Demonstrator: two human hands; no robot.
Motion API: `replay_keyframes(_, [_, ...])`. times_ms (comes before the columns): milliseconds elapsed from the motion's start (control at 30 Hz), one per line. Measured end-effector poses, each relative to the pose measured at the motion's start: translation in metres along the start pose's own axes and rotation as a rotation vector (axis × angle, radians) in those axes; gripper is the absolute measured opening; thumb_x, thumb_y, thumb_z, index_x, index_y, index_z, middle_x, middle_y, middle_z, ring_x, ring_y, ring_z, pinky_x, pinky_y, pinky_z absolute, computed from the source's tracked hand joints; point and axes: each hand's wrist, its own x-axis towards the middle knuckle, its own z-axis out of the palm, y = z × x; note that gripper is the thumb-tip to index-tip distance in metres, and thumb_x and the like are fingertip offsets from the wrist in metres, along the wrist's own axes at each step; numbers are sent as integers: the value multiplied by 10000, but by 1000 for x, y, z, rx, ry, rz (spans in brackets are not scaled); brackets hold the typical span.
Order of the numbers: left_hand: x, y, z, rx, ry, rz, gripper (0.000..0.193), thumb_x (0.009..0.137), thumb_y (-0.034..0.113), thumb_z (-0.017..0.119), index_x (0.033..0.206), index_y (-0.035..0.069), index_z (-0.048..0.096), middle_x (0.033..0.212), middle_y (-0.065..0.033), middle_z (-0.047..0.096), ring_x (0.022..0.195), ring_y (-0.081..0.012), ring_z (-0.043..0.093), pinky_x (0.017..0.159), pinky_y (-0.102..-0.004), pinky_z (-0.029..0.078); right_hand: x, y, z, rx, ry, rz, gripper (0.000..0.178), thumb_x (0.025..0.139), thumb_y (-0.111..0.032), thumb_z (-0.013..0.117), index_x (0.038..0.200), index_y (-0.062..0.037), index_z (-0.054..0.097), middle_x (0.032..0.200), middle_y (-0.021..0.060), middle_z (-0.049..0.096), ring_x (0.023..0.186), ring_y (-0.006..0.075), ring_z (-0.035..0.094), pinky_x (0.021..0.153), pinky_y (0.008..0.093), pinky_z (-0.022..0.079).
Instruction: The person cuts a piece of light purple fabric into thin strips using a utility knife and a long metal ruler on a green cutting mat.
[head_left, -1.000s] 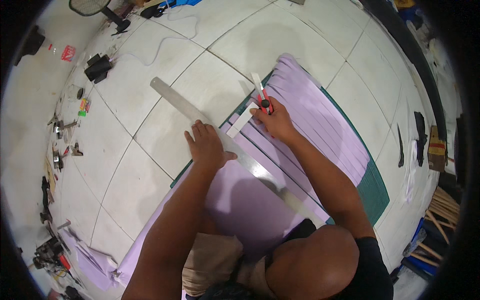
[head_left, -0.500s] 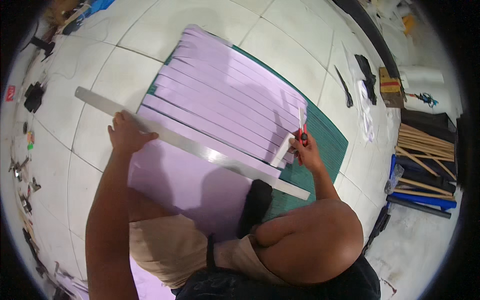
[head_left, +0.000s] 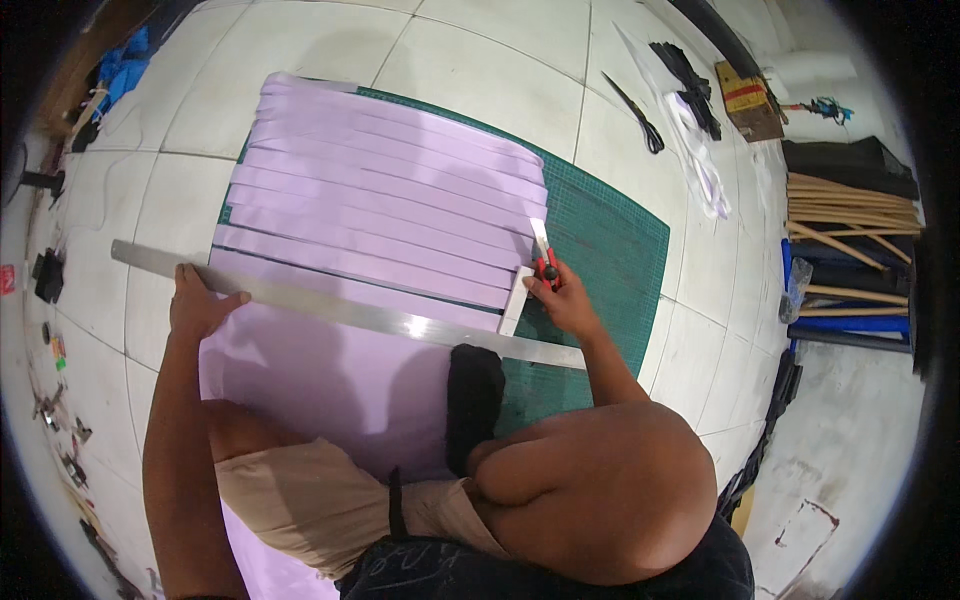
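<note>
A long metal ruler (head_left: 415, 325) lies across lilac fabric (head_left: 320, 350). My left hand (head_left: 200, 305) presses on the ruler near its left end, thumb and fingers spread. Beyond the ruler, the fabric is cut into several parallel strips (head_left: 370, 200). My right hand (head_left: 565, 300) grips a red utility knife (head_left: 547, 266), its blade pointing away from me. The same hand holds a short white bar (head_left: 515, 300) between thumb and fingers, its near end at the ruler's far edge. Under the fabric is a green cutting mat (head_left: 610, 240), bare on the right.
My black-covered foot (head_left: 475, 400) rests on the fabric just below the ruler. Black scissors (head_left: 635, 115) lie on the tiled floor at the far right, near black cloth scraps (head_left: 688, 85). Farther right are a cardboard box (head_left: 748, 102) and wooden sticks (head_left: 850, 205).
The whole view has shifted and turned. My right hand has brought the white bar's near end closer to the ruler's edge. My left hand stays on the ruler.
</note>
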Motion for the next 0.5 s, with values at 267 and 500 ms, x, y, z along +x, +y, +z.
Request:
replay_keyframes(267, [5, -19, 13, 1, 54, 4, 1315, 654, 606, 832, 1497, -125, 137, 1599, -262, 156, 1465, -362, 274, 1157, -429, 345, 11, 27, 6, -137, 28, -103, 345, 913, -257, 735, 1145, -41, 600, 926, 4, 597, 827, 104, 548, 777, 278, 484])
replay_keyframes(500, [4, -11, 5, -43, -24, 9, 1314, 673, 607, 819, 1493, -143, 117, 1583, -306, 144, 1474, -399, 224, 1180, -431, 302, 8, 29, 6, -97, 34, -131, 332, 923, -234, 727, 1151, -37, 588, 931, -2, 581, 824, 91, 546, 766, 268, 488])
